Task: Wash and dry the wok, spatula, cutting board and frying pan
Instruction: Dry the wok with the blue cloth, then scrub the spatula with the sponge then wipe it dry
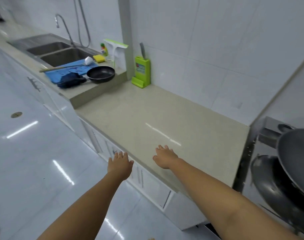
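Note:
A black frying pan (101, 74) sits on the raised counter beside the double sink (61, 53), its handle over a dark blue cloth (70, 80). A blue cutting board (68, 71) lies under them, and a long wooden-handled ladle (64, 66) rests across it. Two dark woks (296, 158) are stacked on a metal stove at the far right. My left hand (119, 165) hovers with fingers spread in front of the counter's edge. My right hand (165, 158) is stretched out flat over the beige counter (156, 118). Both hold nothing.
A yellow sponge (99, 58), a dish soap bottle (103, 49) and a green-and-white squeegee (115, 49) stand behind the pan. A green knife block (142, 71) with one knife leans at the wall. White cabinets run below the counter; glossy floor lies to the left.

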